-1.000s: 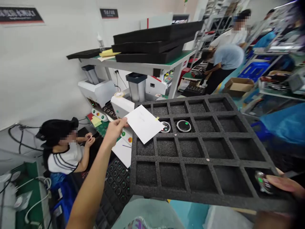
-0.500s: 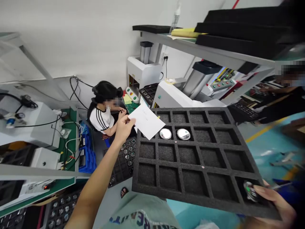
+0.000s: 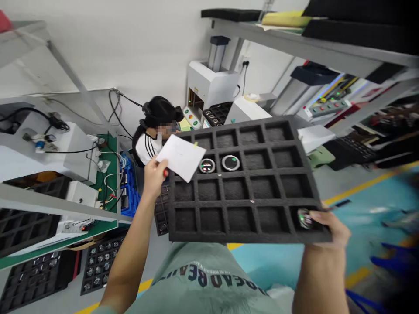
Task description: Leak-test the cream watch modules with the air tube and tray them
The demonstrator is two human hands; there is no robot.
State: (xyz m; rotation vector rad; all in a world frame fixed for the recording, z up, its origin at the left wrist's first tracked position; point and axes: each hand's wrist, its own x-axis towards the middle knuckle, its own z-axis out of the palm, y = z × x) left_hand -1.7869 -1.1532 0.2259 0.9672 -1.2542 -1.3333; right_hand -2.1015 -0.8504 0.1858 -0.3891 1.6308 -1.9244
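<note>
1. The left hand point(image 3: 154, 178) is up at the upper left part of a black foam tray point(image 3: 244, 220). Its thumb and fingers are closed together on a white paper sheet point(image 3: 181, 157), and this sheet lies partly over the tray.
2. The right hand point(image 3: 331, 231) is clamped on the lower right corner of the tray. Its fingers point(image 3: 317, 216) lie over the edge of the corner compartment.
3. The tray is carried in the air, a little tilted, above the person's green T-shirt point(image 3: 203, 279). It has four rows of five square compartments.
4. Two round metal-rimmed parts point(image 3: 207, 165) point(image 3: 231, 162) sit in the second row, in the second and third compartments from the left. A third round part point(image 3: 304, 218) sits in the lower right corner compartment, just beside the right hand's fingers.
5. Behind the tray, a seated co-worker point(image 3: 149, 148) in a white shirt with black sleeve stripes faces a white machine point(image 3: 211, 85). A blue plastic bin point(image 3: 129, 196) stands near this co-worker.
6. Black trays of round parts point(image 3: 100, 261) lie on the floor, below the left arm.
</note>
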